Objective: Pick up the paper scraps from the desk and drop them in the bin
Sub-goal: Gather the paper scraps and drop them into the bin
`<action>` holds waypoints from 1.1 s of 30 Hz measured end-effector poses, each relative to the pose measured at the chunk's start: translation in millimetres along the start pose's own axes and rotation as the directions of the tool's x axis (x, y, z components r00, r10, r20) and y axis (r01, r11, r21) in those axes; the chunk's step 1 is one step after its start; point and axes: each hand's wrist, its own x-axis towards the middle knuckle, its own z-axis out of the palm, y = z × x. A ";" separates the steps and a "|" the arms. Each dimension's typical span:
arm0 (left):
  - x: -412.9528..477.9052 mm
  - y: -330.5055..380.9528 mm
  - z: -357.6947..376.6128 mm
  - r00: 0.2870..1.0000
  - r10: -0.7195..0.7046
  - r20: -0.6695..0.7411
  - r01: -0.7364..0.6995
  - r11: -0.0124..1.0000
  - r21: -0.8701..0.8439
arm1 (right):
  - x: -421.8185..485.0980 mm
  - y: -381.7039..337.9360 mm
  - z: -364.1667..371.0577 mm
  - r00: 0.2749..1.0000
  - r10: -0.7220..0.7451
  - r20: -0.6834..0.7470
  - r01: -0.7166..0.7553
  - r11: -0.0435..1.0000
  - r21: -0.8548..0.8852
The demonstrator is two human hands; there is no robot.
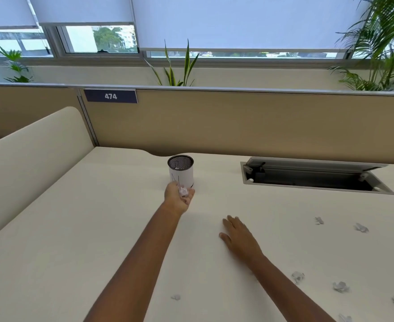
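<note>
A small round bin (181, 171) with a black mesh rim and a white paper wrap stands near the back of the desk (75, 228). My left hand (177, 198) is stretched out just in front of the bin's base, palm up, fingers curled on a crumpled paper scrap (183, 191). My right hand (240, 240) lies flat on the desk with fingers spread, holding nothing. Several white paper scraps lie on the desk's right part, among them one (297, 276), another (340, 286) and a third (361, 227). A lone scrap (176, 297) rests between my forearms.
An open cable hatch (314, 176) with a raised lid is set into the desk at the back right. A tan partition (237, 122) with a "474" label (110, 96) bounds the far edge. A cream side panel (35, 147) rises on the left. Plants stand behind the partition.
</note>
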 end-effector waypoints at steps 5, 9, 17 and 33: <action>20.5 30.8 31.1 0.996 0.081 0.024 -0.082 0.996 0.037 | 5.1 11.3 13.4 0.990 -0.047 -0.133 0.040 0.998 -0.056; 39.6 43.3 51.3 0.991 0.127 0.038 -0.128 0.991 0.044 | 5.7 16.5 18.9 0.980 -0.065 -0.186 0.062 0.998 -0.022; 55.7 52.8 68.6 0.987 0.159 0.005 -0.158 0.984 0.083 | 9.4 20.6 22.2 0.975 -0.075 -0.210 0.078 0.997 0.006; 11.1 -65.6 -42.8 0.754 0.381 0.535 -0.526 -0.137 0.839 | 7.1 12.8 20.2 0.983 -0.025 -0.179 0.025 1.000 -0.001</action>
